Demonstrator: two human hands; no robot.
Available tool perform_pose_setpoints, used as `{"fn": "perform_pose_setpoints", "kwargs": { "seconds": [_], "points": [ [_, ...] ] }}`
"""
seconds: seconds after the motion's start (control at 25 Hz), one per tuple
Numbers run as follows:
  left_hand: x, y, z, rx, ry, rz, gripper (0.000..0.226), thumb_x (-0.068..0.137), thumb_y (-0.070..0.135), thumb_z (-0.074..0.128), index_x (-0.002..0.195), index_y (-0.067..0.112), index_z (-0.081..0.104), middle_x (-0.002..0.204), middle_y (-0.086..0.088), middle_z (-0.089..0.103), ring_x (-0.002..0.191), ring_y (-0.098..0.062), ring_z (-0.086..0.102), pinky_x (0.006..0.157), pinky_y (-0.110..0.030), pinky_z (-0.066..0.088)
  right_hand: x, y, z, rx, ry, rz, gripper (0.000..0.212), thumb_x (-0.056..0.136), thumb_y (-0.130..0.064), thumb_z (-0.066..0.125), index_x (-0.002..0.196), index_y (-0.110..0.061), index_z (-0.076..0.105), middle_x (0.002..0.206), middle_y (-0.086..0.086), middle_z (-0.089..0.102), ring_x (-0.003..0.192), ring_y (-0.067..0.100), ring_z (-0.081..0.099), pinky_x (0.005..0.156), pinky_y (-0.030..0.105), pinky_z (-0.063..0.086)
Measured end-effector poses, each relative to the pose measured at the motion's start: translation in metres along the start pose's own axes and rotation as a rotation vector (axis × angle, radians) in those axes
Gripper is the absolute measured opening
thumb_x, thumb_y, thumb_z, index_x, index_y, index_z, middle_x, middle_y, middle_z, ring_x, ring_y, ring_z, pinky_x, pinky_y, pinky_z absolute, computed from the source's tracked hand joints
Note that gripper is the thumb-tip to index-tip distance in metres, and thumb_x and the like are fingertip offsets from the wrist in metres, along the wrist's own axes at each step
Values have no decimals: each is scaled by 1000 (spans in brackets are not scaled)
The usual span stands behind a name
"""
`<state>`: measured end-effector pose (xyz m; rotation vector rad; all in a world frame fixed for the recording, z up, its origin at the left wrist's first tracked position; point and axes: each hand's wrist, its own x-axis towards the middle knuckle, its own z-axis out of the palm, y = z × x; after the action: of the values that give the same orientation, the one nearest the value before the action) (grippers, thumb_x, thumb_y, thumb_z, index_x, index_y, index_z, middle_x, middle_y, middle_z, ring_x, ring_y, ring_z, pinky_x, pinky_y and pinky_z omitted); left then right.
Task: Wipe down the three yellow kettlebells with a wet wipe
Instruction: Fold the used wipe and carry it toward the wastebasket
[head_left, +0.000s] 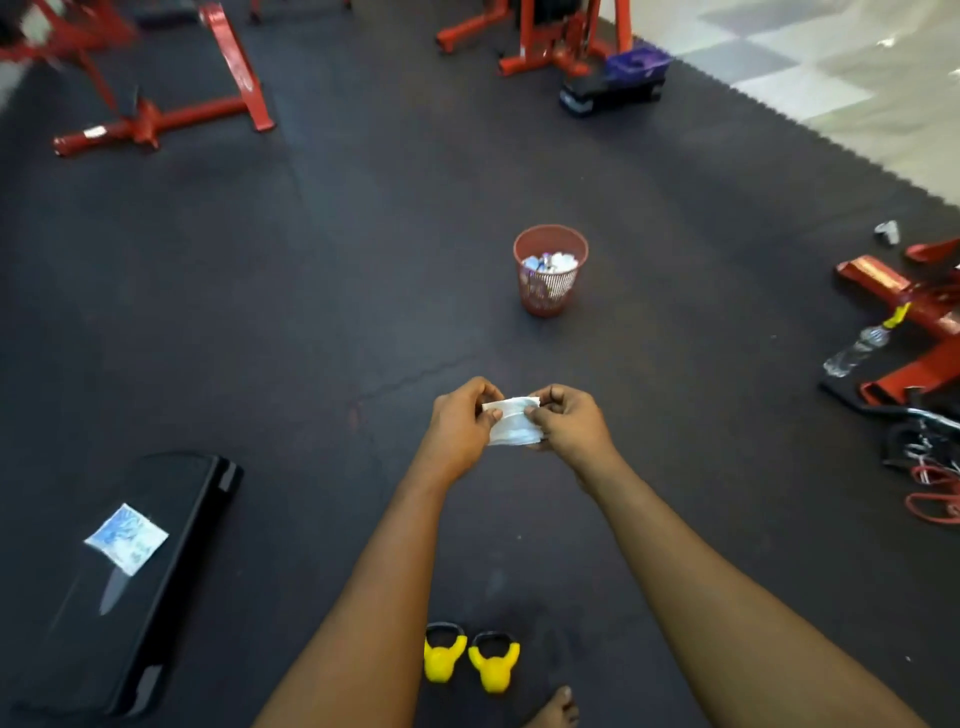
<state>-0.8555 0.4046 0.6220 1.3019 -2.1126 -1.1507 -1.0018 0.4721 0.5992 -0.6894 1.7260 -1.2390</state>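
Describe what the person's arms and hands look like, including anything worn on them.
The left hand and right hand are bare: no gloves, rings, watch or bracelet show. The left arm and right arm are uncovered down to the bottom edge of the view, so no sleeve is seen. No markings or bands show on either arm.

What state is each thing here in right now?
Wet wipe: folded, pinched by left hand and right hand.
Yellow kettlebells: two visible, upright on the floor, untouched.
Red bin: upright, holding crumpled waste.
Sachet: lying flat on the black step.
Water bottle: lying on its side.
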Motion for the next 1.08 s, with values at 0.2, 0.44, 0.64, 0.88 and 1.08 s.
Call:
{"fn": "perform_pose_setpoints", "kwargs": {
  "seconds": [0.2,0.44,0.64,0.88,1.08],
  "points": [
    [17,82,10,17,-15,153,10,86,8,62,90,17,63,76,6,63,65,-3,55,56,-7,41,-14,-56,-68,-2,83,-95,11,86,0,60,82,-10,65,79,10,70,72,21,68,57,32,56],
    [60,135,46,7,-64,234,10,86,8,62,91,16,63,74,9,60,63,-1,53,59,-12,42,9,-76,-132,6,194,-122,9,85,-3,62,83,-10,66,83,11,72,78,26,71,59,35,58],
    [129,157,78,14,-76,255,11,86,7,62,93,16,64,73,7,58,64,-2,52,58,-7,39,66,-89,-172,-52,255,-122,7,85,-2,63,86,-8,67,88,14,71,81,26,71,59,34,60],
    [249,176,100,-2,-53,220,12,86,3,61,93,13,63,71,10,54,64,-1,50,60,-5,41,185,-120,-206,-134,241,-103,6,86,-4,61,88,-5,67,88,18,69,71,20,67,56,28,57],
    [351,200,103,27,-54,190,12,86,3,59,90,15,61,74,6,54,65,-5,49,58,-6,41,278,-158,-227,-127,254,-88,9,85,-3,61,86,-10,67,87,14,69,69,19,66,59,31,60]
  ]
}}
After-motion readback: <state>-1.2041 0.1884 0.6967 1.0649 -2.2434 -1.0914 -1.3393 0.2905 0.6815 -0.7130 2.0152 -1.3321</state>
